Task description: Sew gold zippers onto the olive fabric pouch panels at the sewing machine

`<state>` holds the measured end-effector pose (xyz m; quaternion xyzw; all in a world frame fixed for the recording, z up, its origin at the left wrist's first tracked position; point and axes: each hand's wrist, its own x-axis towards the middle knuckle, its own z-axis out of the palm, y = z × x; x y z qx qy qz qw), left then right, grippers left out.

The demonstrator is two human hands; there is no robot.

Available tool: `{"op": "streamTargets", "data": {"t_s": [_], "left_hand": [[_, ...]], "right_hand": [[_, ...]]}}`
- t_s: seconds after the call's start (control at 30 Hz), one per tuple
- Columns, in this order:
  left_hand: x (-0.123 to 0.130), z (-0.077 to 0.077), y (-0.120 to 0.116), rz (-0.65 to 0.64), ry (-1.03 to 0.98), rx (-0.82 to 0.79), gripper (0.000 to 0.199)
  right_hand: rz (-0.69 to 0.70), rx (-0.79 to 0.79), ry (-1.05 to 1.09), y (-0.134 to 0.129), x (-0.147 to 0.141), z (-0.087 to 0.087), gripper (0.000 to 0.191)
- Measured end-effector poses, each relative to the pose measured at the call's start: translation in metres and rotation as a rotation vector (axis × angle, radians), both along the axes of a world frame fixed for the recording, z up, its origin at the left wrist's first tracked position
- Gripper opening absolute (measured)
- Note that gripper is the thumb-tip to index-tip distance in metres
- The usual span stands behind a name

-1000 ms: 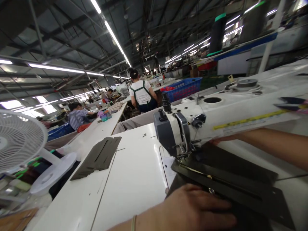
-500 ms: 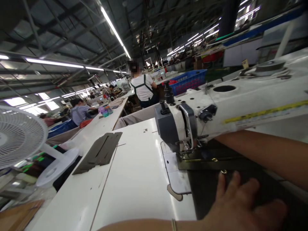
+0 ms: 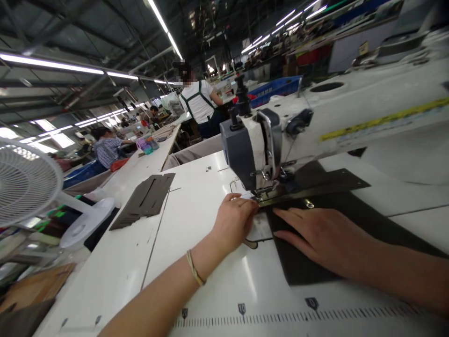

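Observation:
A dark olive fabric piece (image 3: 354, 220) lies on the sewing table, with a narrower strip along its far edge running under the presser foot of the sewing machine (image 3: 252, 145). A brass-coloured zipper pull (image 3: 309, 203) shows on it. My left hand (image 3: 235, 219) is left of the needle area, its fingers curled and pinched at the fabric's near-left corner; the fingertips are partly hidden. Stretched out flat, my right hand (image 3: 315, 234) rests on the fabric just right of the presser foot, fingers pointing left.
Several cut grey-green fabric pieces (image 3: 143, 199) lie stacked at the table's left. A white fan (image 3: 28, 182) stands beyond them. A printed ruler scale (image 3: 242, 319) runs along the near edge. Co-workers sit at machines farther back, one in a white shirt (image 3: 199, 103).
My left hand has moved from on top of the fabric leftward to its corner by the presser foot. My right hand has come from behind the machine arm onto the fabric. The view has shifted.

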<state>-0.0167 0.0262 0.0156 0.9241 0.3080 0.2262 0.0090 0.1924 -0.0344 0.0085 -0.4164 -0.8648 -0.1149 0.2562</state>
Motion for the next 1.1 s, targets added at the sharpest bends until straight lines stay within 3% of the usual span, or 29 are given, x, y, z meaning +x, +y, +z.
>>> {"op": "streamTargets", "data": {"t_s": [0.13,0.3,0.43,0.6,0.8,1.1], "left_hand": [[0.007,0.009,-0.003,0.119,0.007,-0.077,0.011],[0.005,0.001,-0.007,0.089,0.024,0.008,0.013],[0.007,-0.004,-0.011,0.085,0.155,0.104,0.015],[0.012,0.001,-0.016,0.123,0.211,0.109,0.01],[0.008,-0.002,-0.015,0.09,0.137,0.158,0.014],[0.013,-0.002,-0.016,0.102,0.138,0.174,0.017]], "right_hand": [[-0.1,-0.137,-0.103,0.022,-0.009,-0.005,0.03],[-0.026,-0.129,-0.043,0.027,-0.007,-0.011,0.023],[0.081,-0.03,-0.01,0.022,-0.002,-0.008,0.021],[0.081,0.274,-0.01,0.035,0.002,-0.004,0.031],[-0.001,0.135,-0.015,0.035,-0.008,-0.023,0.034],[0.009,0.109,-0.004,0.033,-0.009,-0.012,0.028]]}}
